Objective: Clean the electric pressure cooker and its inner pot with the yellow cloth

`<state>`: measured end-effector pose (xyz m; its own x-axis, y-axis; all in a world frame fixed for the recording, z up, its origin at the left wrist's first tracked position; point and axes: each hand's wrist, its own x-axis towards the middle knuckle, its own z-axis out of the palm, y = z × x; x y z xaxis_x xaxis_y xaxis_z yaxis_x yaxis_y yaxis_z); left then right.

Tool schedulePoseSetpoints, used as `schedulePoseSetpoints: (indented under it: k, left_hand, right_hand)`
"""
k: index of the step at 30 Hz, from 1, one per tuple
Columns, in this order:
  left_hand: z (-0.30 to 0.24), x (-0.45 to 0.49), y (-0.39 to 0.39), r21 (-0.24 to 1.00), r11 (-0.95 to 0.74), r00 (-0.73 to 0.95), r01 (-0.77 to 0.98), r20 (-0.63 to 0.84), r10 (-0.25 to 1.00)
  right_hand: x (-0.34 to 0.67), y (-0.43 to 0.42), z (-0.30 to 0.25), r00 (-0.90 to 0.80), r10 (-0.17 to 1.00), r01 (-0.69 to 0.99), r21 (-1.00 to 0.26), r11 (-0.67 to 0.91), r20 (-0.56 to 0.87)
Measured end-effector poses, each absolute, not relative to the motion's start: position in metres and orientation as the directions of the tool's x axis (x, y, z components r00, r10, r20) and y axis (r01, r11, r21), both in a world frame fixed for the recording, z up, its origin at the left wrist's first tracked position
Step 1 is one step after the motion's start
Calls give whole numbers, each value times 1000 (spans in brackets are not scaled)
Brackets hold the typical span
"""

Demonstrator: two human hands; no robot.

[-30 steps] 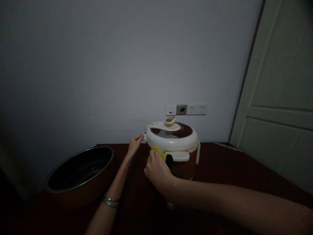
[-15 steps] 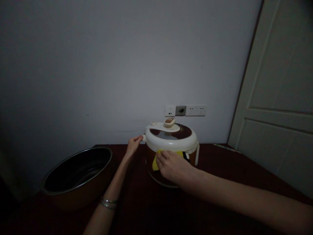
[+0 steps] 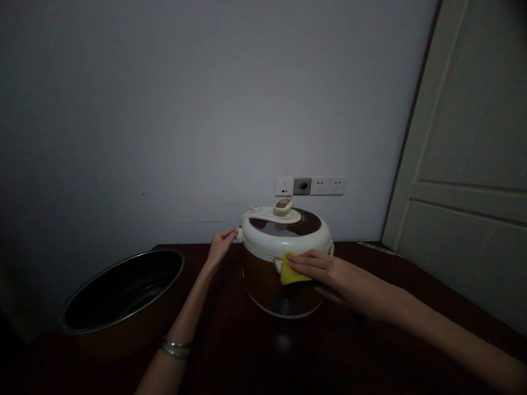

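A brown pressure cooker (image 3: 265,285) with a cream lid (image 3: 288,238) stands on the dark red table (image 3: 255,351) near the wall. My left hand (image 3: 220,247) pinches the small tab at the lid's left edge, fingers closed on it. My right hand (image 3: 321,269) presses a yellow sponge (image 3: 290,276) flat against the front of the cooker just under the lid rim, fingers stretched over it.
A large dark metal basin (image 3: 119,299) sits at the left of the table. Wall sockets (image 3: 310,186) are above the cooker. A white door (image 3: 469,181) stands at the right.
My right hand has slid the yellow sponge from the cooker's left front across to the right, and its fingers have flattened. The left hand has stayed on the lid tab.
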<state>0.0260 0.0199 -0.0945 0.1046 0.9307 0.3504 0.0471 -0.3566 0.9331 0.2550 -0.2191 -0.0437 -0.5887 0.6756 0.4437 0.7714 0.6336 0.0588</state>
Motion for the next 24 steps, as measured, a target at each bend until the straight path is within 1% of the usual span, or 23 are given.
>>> schedulePoseSetpoints:
  k: [4, 6, 10, 12, 14, 16, 19, 21, 24]
  left_hand:
    - [-92, 28, 16, 937, -346, 70, 52, 342, 937]
    - [-93, 29, 16, 935, -352, 63, 49, 349, 935]
    - [-99, 32, 21, 919, -391, 66, 44, 388, 919]
    - [-103, 34, 23, 915, -402, 48, 44, 400, 915]
    - [-105, 37, 23, 915, -400, 18, 50, 400, 916]
    - [-106, 39, 21, 919, -389, -8, 62, 390, 921]
    - [-104, 41, 17, 919, -387, -28, 78, 390, 920]
    - [-103, 41, 16, 910, -403, -32, 94, 407, 913]
    - [-103, 40, 18, 892, -432, -34, 136, 440, 898]
  right_hand:
    - [284, -234, -53, -551, 642, 782, 61, 621, 533]
    - [290, -237, -57, -541, 637, 789, 69, 610, 548]
    - [284, -236, -60, -517, 698, 835, 113, 539, 495]
    - [274, -233, -57, -520, 719, 846, 165, 507, 461]
    - [263, -230, -54, -543, 711, 838, 233, 493, 447]
    - [252, -226, -54, -573, 671, 819, 327, 471, 470]
    - [239, -217, -65, -603, 570, 797, 455, 398, 558]
    - [233, -211, -77, -597, 511, 802, 483, 351, 619]
    - [236, -206, -96, -574, 437, 818, 457, 350, 692]
